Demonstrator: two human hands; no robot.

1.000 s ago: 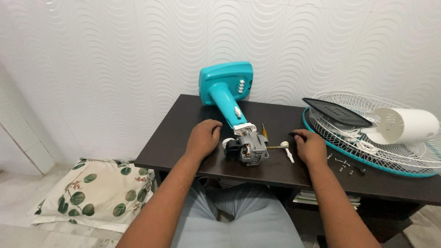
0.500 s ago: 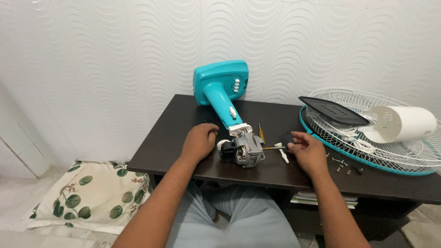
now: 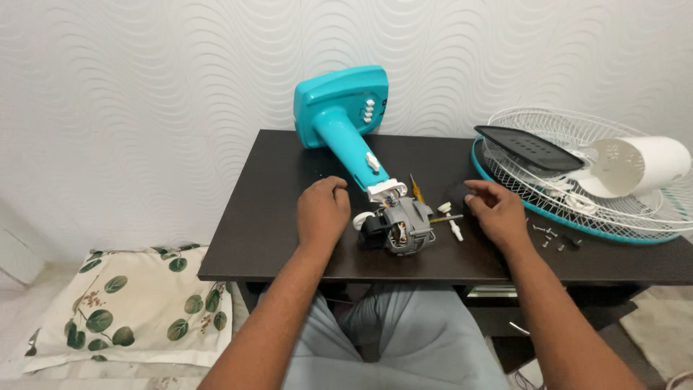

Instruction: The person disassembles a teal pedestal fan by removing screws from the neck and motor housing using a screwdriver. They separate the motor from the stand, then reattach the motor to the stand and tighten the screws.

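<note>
Here, a seated person works over a dark table on a turquoise table fan that lies stripped down: its base is tipped on edge against the wavy white wall, the neck slanting toward the viewer and ending in the bare grey motor, which rests on the table between the two hands. The left hand lies knuckles-up just beside the motor's black rear block, fingers curled loosely and closed on nothing that shows. The right hand rests flat-fingered on the table to the motor's right, its fingertips at a small dark piece whose nature cannot be made out; whether it pinches anything cannot be told. Between that hand and the motor lie a yellow-handled screwdriver and small white plastic parts. Judging by the spread, the dismantling looks well advanced: the wire guard with its turquoise rim, a dark panel and a white motor housing sit set aside at the table's right end, with loose screws near them. The motor remains joined to the neck. A leaf-patterned pillow lies on the floor at left.
</note>
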